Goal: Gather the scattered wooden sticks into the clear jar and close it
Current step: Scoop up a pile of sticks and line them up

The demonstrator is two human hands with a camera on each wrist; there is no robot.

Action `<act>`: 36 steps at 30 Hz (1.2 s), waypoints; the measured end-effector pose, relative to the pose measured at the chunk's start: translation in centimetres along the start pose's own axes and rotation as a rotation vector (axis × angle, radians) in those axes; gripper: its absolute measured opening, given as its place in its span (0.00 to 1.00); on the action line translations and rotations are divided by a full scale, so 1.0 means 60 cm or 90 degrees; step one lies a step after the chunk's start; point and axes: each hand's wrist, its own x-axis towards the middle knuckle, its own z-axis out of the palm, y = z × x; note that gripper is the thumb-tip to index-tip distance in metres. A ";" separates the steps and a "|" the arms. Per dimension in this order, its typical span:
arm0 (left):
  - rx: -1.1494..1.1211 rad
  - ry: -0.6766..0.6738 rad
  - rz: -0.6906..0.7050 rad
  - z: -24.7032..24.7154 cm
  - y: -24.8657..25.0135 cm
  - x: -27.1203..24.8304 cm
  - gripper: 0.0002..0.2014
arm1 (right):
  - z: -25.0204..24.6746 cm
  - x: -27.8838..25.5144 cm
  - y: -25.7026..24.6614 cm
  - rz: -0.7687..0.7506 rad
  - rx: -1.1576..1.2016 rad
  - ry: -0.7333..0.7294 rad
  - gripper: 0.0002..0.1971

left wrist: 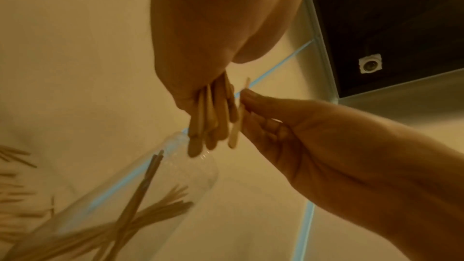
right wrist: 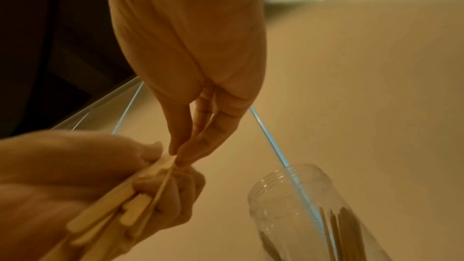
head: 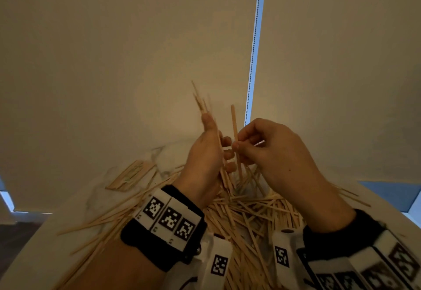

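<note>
1. Above the white table point(head: 75, 207), the left hand point(head: 205, 162) grips a bundle of wooden sticks point(head: 222, 171), its fingers curled round them.
2. Just beside it, the right hand point(head: 271, 150) pinches a single stick point(head: 234, 128) between thumb and fingers, nearly upright and touching the bundle.
3. Many loose sticks point(head: 246, 212) lie scattered on the table under both hands.
4. The clear jar point(right wrist: 301, 201) is open, with no lid on it, and has some sticks inside.
</note>
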 end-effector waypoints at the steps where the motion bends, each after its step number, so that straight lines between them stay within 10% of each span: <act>1: 0.053 -0.016 0.008 0.004 -0.006 -0.006 0.29 | 0.002 -0.002 -0.001 0.000 0.001 -0.007 0.03; 11: 0.211 -0.054 0.103 -0.008 -0.027 -0.003 0.20 | -0.006 -0.001 -0.004 0.027 -0.019 -0.057 0.07; 16: 0.132 -0.200 -0.002 0.004 -0.028 -0.023 0.13 | -0.038 0.009 -0.004 -0.018 -0.028 0.146 0.13; 20: 0.385 -0.354 0.085 0.007 -0.037 -0.036 0.20 | -0.057 0.012 -0.001 -0.029 0.038 0.239 0.23; 36: 0.743 -0.250 0.357 0.006 -0.027 -0.034 0.13 | -0.032 0.009 -0.004 0.145 -0.040 -0.131 0.28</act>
